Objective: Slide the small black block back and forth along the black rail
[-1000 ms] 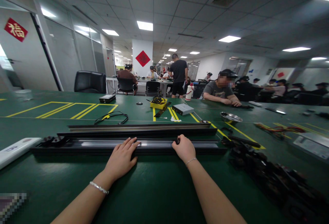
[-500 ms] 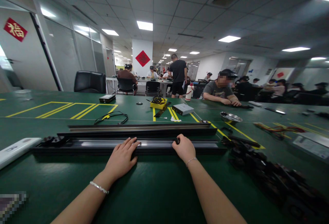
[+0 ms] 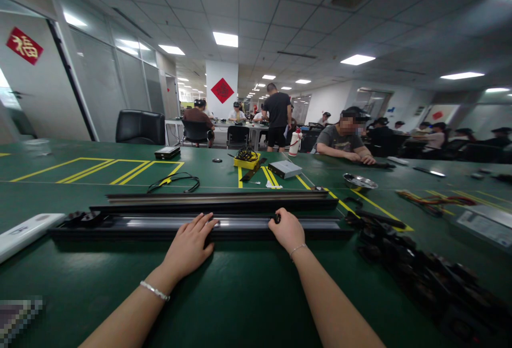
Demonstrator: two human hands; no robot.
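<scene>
A long black rail (image 3: 240,235) with a shiny strip along its channel lies crosswise on the green table. My left hand (image 3: 191,242) rests on it with outstretched fingers, the fingertips over the strip. Farther right along the same rail, my right hand (image 3: 288,231) is closed in a pinch around a small black part (image 3: 277,219), mostly hidden by the fingers. Just behind lies a second long black rail (image 3: 224,199), touched by neither hand. Dark fittings (image 3: 82,219) sit at the left end of the near rail.
A heap of black parts (image 3: 424,273) covers the right side of the table. At the left edge lies a white case (image 3: 28,233). Farther back are a coiled cable on a yellow box (image 3: 245,163), a grey box (image 3: 285,169) and a metal bowl (image 3: 359,183). Across sits a person (image 3: 340,143).
</scene>
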